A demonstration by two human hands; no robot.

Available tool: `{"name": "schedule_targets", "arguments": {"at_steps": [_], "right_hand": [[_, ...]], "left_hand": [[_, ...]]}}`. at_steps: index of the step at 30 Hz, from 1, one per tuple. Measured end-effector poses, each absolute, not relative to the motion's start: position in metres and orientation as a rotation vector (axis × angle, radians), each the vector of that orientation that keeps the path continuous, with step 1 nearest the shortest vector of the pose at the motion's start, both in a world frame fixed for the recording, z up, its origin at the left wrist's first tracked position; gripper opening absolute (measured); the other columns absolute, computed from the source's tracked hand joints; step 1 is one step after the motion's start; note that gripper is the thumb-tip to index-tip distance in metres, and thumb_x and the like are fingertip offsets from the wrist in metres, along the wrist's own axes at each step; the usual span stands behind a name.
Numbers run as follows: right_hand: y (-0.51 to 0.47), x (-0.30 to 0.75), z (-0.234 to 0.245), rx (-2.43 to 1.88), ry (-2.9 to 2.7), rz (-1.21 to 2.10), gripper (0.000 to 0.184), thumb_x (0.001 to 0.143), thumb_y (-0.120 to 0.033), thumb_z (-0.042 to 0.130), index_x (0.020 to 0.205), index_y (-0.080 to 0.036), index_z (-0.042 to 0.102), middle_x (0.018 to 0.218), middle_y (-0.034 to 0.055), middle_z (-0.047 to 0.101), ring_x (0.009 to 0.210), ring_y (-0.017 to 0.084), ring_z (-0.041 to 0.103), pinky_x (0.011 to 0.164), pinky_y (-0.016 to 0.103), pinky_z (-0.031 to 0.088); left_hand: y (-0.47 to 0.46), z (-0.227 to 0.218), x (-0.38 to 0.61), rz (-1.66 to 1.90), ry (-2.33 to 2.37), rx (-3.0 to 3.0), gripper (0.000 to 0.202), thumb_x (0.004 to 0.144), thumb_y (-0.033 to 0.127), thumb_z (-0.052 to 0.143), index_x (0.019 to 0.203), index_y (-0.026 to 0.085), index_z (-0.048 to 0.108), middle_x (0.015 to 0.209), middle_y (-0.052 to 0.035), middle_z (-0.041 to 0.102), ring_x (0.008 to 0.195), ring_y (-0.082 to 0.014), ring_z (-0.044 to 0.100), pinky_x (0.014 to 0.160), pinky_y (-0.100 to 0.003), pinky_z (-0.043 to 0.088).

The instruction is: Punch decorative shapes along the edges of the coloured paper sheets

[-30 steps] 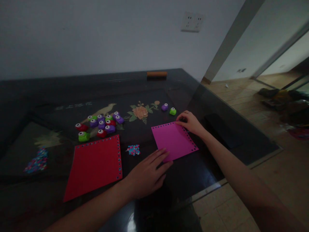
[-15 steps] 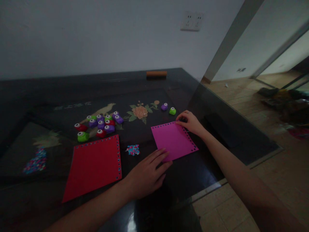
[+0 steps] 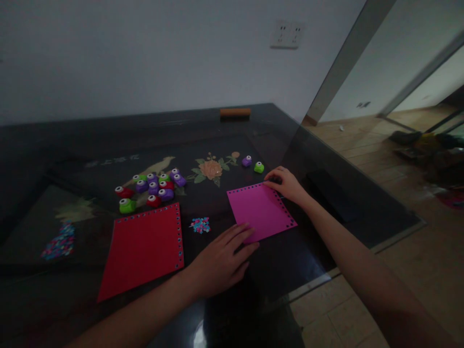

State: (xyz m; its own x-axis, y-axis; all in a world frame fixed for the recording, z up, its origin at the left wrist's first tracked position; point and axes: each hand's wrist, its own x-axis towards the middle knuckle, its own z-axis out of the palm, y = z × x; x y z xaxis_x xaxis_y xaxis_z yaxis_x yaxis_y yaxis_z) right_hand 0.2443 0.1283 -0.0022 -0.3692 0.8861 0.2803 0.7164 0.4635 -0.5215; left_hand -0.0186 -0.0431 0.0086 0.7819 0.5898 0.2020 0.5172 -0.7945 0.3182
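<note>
While the right hand (image 3: 285,185) hides its grip, the spread left hand (image 3: 222,263) touches magenta paper (image 3: 261,210), two edges hole-lined.

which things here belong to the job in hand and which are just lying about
Likely in use:
pink sheet, under the left hand and right hand
red sheet, also with edge holes
punch-like gadgets
coloured bits

Probably just lying about:
brown cylinder at the back
dark flat object beyond the right forearm
</note>
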Motion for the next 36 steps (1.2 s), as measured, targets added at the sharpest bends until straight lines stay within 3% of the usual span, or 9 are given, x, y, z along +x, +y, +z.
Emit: {"name": "schedule_targets", "arguments": {"at_steps": [10,13,19,27,31,36], "right_hand": [[0.126,0.246,0.002,-1.348,-2.084,0.529,0.015,0.079,-0.034,0.064,0.084,-0.020,0.066,0.088,0.0064,0.060,0.080,0.021,0.059,0.071,0.035,0.047],[0.127,0.249,0.004,-1.337,-2.042,0.495,0.018,0.079,-0.036,0.063,0.084,-0.019,0.066,0.089,0.0072,0.063,0.080,0.022,0.060,0.071,0.037,0.048],[0.118,0.230,0.028,-1.248,-2.054,0.436,0.017,0.081,-0.035,0.060,0.084,-0.018,0.065,0.087,0.0081,0.066,0.081,0.023,0.063,0.074,0.038,0.050],[0.075,0.120,0.075,-0.992,-2.412,0.491,0.013,0.086,-0.022,0.059,0.095,-0.017,0.066,0.096,0.0076,0.069,0.091,0.021,0.064,0.081,0.035,0.051],[0.060,0.059,0.073,-0.936,-2.636,0.256,0.021,0.086,-0.022,0.061,0.105,-0.014,0.066,0.107,0.0113,0.068,0.103,0.026,0.060,0.089,0.040,0.049],[0.053,0.013,0.052,-0.960,-2.816,0.105,0.030,0.085,-0.032,0.063,0.108,-0.011,0.065,0.107,0.0141,0.065,0.103,0.028,0.058,0.082,0.038,0.051]], "left_hand": [[-0.042,0.055,-0.043,0.619,0.978,2.775,0.038,0.090,0.012,0.042,0.125,0.020,0.053,0.130,-0.0082,0.059,0.122,-0.0191,0.052,0.107,-0.041,0.040],[-0.037,0.061,-0.092,0.724,1.264,2.684,0.036,0.092,0.016,0.040,0.125,0.022,0.054,0.125,-0.0075,0.061,0.117,-0.0193,0.055,0.101,-0.040,0.045],[-0.027,0.036,-0.205,0.686,1.905,2.313,0.033,0.090,0.027,0.041,0.116,0.019,0.059,0.116,-0.0108,0.063,0.111,-0.0259,0.057,0.097,-0.046,0.046],[-0.029,0.036,-0.225,0.594,1.903,2.294,0.030,0.089,0.033,0.044,0.107,0.017,0.062,0.108,-0.0115,0.063,0.105,-0.0258,0.058,0.092,-0.042,0.046],[-0.032,0.037,-0.218,0.526,1.893,2.319,0.033,0.089,0.036,0.045,0.111,0.017,0.062,0.110,-0.0119,0.062,0.106,-0.0264,0.057,0.093,-0.043,0.046],[-0.033,0.037,-0.217,0.498,1.877,2.316,0.041,0.089,0.045,0.047,0.117,0.017,0.060,0.117,-0.0126,0.058,0.111,-0.0265,0.055,0.097,-0.043,0.044]]}}
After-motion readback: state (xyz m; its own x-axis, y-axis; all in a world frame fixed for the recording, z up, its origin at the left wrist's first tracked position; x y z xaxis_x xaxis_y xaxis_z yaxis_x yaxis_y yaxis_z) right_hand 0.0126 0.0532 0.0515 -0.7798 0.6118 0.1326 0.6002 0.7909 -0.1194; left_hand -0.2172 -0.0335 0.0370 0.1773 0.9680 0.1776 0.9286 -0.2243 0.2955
